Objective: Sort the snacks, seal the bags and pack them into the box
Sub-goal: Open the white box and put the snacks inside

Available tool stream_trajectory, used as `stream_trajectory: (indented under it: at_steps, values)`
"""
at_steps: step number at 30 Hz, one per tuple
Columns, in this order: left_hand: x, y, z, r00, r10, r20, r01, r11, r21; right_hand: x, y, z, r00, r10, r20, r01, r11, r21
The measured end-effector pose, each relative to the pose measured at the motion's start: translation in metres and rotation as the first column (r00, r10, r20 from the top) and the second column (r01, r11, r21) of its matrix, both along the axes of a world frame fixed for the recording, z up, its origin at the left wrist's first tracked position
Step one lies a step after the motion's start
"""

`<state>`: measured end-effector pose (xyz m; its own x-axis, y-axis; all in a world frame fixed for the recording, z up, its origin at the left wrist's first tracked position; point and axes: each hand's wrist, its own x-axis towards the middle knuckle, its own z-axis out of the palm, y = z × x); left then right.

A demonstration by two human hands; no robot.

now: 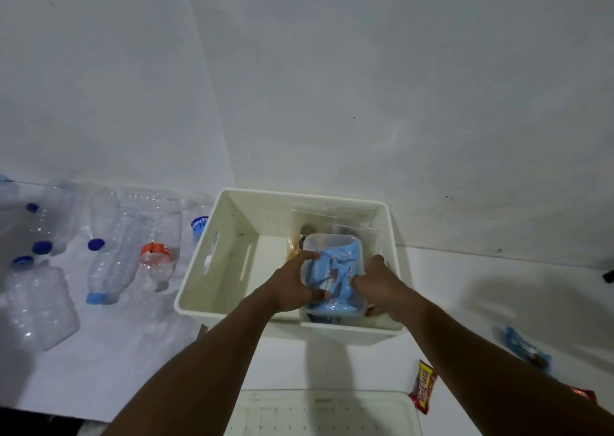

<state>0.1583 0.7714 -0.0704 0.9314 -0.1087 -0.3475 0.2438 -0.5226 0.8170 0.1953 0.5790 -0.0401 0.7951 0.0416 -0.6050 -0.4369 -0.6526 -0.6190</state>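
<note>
Blue snack packets fill a clear bag (335, 269) held low inside the right half of the white box (199, 269), above other bagged snacks. The left hand (292, 286) and right hand (378, 286) each have their grip curled onto the bag, one at either side. On the tabletop (465, 286) right of the box lie a red-and-yellow snack bar (423, 386) and a blue packet (525, 346), with plastic bottles (113, 263) on the left.

Red snack (583, 395) half hidden by forearm (498, 369)
</note>
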Motion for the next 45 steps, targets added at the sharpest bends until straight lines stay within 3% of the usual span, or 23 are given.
stream_trajectory:
  at_steps: [10,19,27,32,38,41,45]
  values:
    - [-0.008,0.1,0.027,0.979,0.188,-0.077,-0.185,0.982,0.045,-0.006,0.109,0.011,0.995,0.023,0.099,-0.032,0.995,0.093]
    - [-0.016,0.116,0.01,0.974,0.194,-0.116,-0.16,0.954,0.254,-0.002,0.142,-0.028,0.992,0.111,-0.066,-0.094,0.972,0.217]
    - [-0.016,0.107,-0.004,0.984,0.146,-0.103,-0.086,0.892,0.443,0.0,0.149,-0.045,0.978,0.193,-0.077,-0.185,0.977,0.105]
    - [-0.016,0.096,0.004,0.987,0.156,-0.03,-0.117,0.839,0.532,-0.001,0.128,-0.025,0.964,0.233,0.126,-0.242,0.968,0.064]
    - [-0.024,0.038,0.038,0.987,0.133,0.094,-0.163,0.837,0.522,-0.029,0.056,0.022,0.884,0.033,0.465,-0.121,0.98,0.16]
    - [-0.031,-0.018,0.056,0.962,0.038,0.269,-0.171,0.855,0.489,-0.049,0.001,0.036,0.813,-0.079,0.577,-0.016,0.987,0.158]
    - [-0.043,-0.104,0.062,0.878,-0.04,0.477,-0.163,0.912,0.375,-0.076,-0.087,0.029,0.766,-0.188,0.614,0.138,0.982,0.129]
